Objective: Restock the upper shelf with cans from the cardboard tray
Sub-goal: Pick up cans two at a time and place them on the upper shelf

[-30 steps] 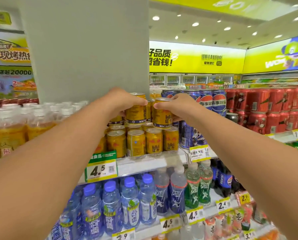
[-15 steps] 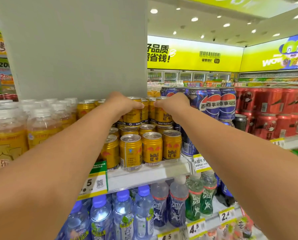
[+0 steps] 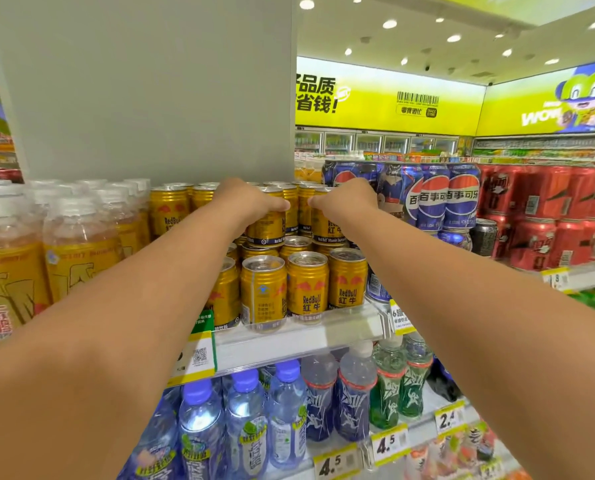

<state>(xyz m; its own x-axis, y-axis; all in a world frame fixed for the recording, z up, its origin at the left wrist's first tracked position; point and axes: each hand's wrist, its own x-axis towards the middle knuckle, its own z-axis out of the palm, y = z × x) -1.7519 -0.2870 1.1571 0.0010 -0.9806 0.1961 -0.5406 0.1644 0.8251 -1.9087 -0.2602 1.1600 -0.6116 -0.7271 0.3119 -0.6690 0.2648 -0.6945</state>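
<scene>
- While both arms reach up toward 12 o'clock, the left hand (image 3: 251, 201) grasps a gold can (image 3: 266, 223) from above, fingers curled over its rim and down its side.
- At 3 o'clock of it, the right hand (image 3: 346, 199) grasps a second gold can (image 3: 329, 227) the same way; the two cans stand upright, just beside each other.
- Both held cans sit on the second layer, on top of the lower cans (image 3: 306, 284) standing in rows on the upper shelf (image 3: 299, 337).
- More stacked gold cans (image 3: 169, 211) stand at 9 o'clock of the left hand, at the same height.
- Yellow drink bottles (image 3: 71, 258) fill the shelf farther toward 9 o'clock.
- Blue cola cans (image 3: 462, 197) stand at 3 o'clock of the right hand, red cans (image 3: 538, 216) beyond them.
- Water bottles (image 3: 244, 420) line the shelf below, at 6 o'clock, with yellow price tags (image 3: 388, 445) along its edge.
- A grey pillar (image 3: 150, 88) rises behind the cans at 12 o'clock.
</scene>
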